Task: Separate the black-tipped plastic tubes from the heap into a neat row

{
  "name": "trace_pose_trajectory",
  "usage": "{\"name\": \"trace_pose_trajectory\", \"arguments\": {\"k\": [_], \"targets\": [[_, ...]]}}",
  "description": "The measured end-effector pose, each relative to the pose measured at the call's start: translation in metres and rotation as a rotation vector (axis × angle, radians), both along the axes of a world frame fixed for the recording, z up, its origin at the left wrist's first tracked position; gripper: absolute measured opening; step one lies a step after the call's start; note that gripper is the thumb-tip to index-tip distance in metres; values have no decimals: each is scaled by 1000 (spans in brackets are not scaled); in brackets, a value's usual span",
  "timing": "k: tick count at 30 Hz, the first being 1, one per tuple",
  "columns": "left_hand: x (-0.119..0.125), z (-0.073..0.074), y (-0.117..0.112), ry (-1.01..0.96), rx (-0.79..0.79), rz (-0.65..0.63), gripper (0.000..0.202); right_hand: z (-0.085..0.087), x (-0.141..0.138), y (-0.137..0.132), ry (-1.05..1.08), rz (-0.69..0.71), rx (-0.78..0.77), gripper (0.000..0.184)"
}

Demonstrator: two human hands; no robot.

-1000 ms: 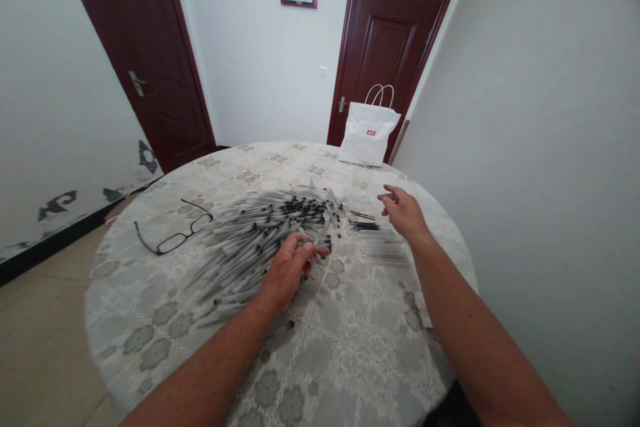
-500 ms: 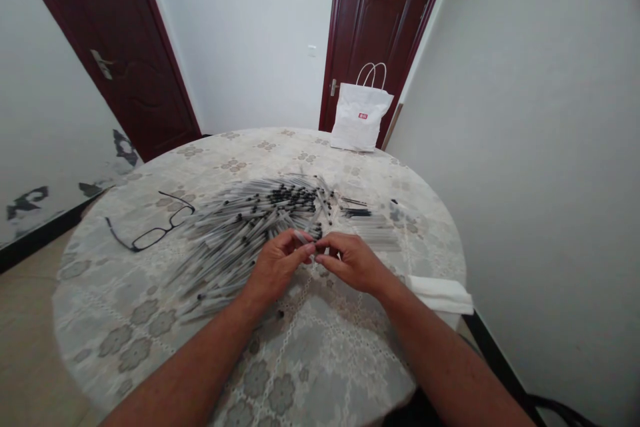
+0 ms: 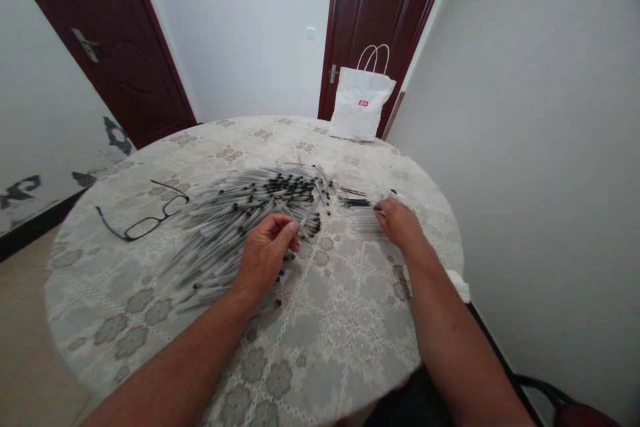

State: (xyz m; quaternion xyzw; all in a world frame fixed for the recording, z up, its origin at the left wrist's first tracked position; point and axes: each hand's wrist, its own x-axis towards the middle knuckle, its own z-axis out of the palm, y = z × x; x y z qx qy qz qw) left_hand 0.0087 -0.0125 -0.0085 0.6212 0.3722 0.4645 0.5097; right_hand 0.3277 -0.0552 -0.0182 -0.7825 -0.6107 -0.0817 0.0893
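A large pile of grey pens with black tips is spread over the round table. My left hand rests at the pile's near edge, its fingers curled and pinched on a pen from the pile. My right hand lies further right on a small row of thin refills, fingers bent down onto them; whether it grips one is unclear.
Black-framed glasses lie on the left of the patterned tablecloth. A white paper bag stands at the far edge before a dark red door. A white wall runs close along the right. A chair shows at bottom right.
My hands were together at the pile's edge half a second ago. The right hand has since moved out to the right onto the refills, while the left stayed by the pile.
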Motion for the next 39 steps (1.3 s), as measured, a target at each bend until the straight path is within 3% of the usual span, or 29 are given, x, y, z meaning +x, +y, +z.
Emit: {"name": "trace_pose_trajectory", "arguments": {"k": [6,20,26,31,34,37,39], "targets": [[1,0,-1,18,16,18,20,-14,7,9,-11,-49,-67,25],[-5,1,3,-40,133,124,15,-19,4,13,-34,-51,-69,31],[-11,14,5,-179,215,204,15,-21,9,8,-49,5,3,30],[-24,35,9,-186,297,209,13,-25,10,8,-78,137,161,30],[-48,48,-2,-22,340,164,13,-22,0,6,-75,224,206,30],[-78,51,-28,419,435,6,12,-17,-15,2,-68,295,226,30],[-96,43,-50,713,535,-116,10,-14,-24,0,-60,333,238,30]]}}
